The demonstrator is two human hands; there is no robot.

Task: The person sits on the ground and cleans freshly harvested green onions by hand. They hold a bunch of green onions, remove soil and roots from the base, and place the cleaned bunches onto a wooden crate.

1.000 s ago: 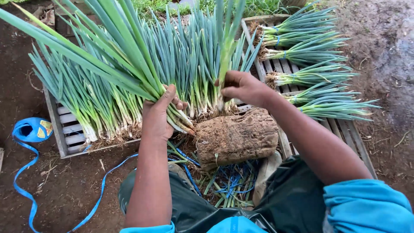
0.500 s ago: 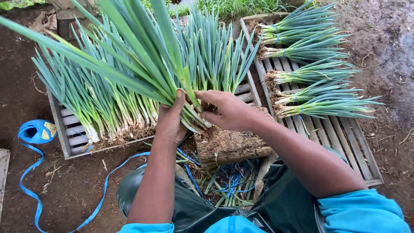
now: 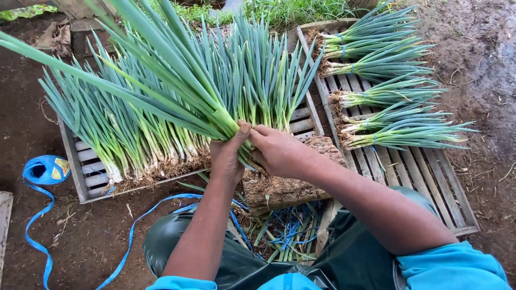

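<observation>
Both my hands grip one bunch of green onions (image 3: 177, 80) near its white stems, the long leaves pointing up and to the left. My left hand (image 3: 227, 153) wraps the stems from the left, while my right hand (image 3: 277, 150) closes on them from the right. Under my hands lies a muddy wooden block (image 3: 290, 188). Behind them a loose pile of green onions (image 3: 134, 129) rests on a slatted wooden crate (image 3: 80, 172).
Several tied onion bundles (image 3: 387, 96) lie on a second slatted crate (image 3: 430, 177) at right. A roll of blue strap (image 3: 45, 169) sits on the dirt at left, its tail trailing toward my knees. Cut blue straps and leaf scraps (image 3: 285, 231) lie under the block.
My right hand brought a few onions from the pile over to the bunch in my left hand. Both hands now close together on the bunch, raised slightly.
</observation>
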